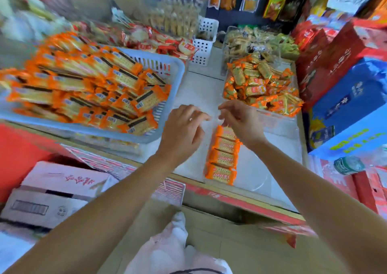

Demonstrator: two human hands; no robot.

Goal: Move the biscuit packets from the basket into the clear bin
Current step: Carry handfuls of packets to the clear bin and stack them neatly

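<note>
Basket (178, 68): blue-grey and slotted, at the left of the bench (199, 85), heaped above its rim with orange biscuit packets (83, 85). Most of the job looks undone.
Clear bin (268, 169): straight ahead at the bench's near edge, just beside the basket, probably so each transfer is a short swing.
Row in the bin (224, 156): 4 packets lie flat and overlapping along the bin's left side, labels up. Judged as tidy stacking that leaves the bare right side free for more rows.
Left hand (184, 127): over the bin's left edge, between basket and row. Its grip is slack, the fingers loosely curled around nothing.
Right hand (238, 118): above the far end of the row, fingers curled downward. Motion blur hides whether this grip pinches the top packet or only hovers over it.
Bench surface: white and smooth. Behind the bin a second clear container (261, 85) holds a loose heap of smaller orange packets.
Room: a crowded shop. A white perforated basket (204, 43) stands further back, red and blue cartons (345, 110) are stacked at the right with a bottle (348, 164) beside them, and a cardboard box (56, 190) sits low at the left.
</note>
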